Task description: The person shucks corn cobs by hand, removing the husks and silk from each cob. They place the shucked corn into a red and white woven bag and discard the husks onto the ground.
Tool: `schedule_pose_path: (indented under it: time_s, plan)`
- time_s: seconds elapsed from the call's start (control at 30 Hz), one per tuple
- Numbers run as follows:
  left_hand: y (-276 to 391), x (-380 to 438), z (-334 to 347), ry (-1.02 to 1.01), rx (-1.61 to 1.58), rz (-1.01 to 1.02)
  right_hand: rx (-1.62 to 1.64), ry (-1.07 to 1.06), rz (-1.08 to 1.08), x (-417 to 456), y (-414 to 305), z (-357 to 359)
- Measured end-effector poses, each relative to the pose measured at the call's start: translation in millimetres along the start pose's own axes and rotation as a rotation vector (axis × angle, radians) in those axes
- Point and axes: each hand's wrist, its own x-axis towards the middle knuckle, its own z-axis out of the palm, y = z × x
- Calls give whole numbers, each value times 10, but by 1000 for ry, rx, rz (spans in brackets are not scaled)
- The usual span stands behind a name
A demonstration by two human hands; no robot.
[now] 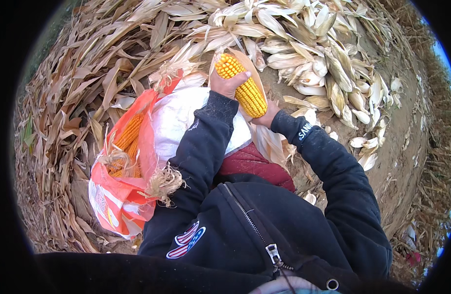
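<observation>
An ear of yellow corn (243, 86) is in both my hands, its kernels bared along the upper side. My left hand (225, 83) grips it near the far end, the thumb lying across the kernels. At the near end my right hand (268, 113) holds the base, its fingers largely hidden under the ear. Dry husk (253, 65) still wraps the underside and right flank of the ear. Close to my left forearm stands an orange and white woven sack (117, 200), its mouth gaping over several husked corn ears (131, 128).
Dry corn stalks and leaves (100, 66) cover the ground at left and ahead. Ears in pale husks and loose husks (335, 70) are heaped at front right. White sheeting (181, 114) lies beneath my left forearm. Bare soil (401, 136) stretches along the right.
</observation>
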Motion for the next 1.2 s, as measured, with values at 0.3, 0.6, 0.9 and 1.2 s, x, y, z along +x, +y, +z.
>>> schedule_pose_path:
  time_s: [0.3,0.6,0.9,1.2]
  plan:
    - [35,-14,-33,-14,-103,-45,30,38,31,79,258,146]
    - [-25,49,-82,-24,-68,0,104,60,39,-31,-37,167]
    - [-134,66,-152,-30,176,-6,-54,-15,269,-3,-26,247]
    - [-44,24,-41,-28,256,50,-65,104,115,48,340,408]
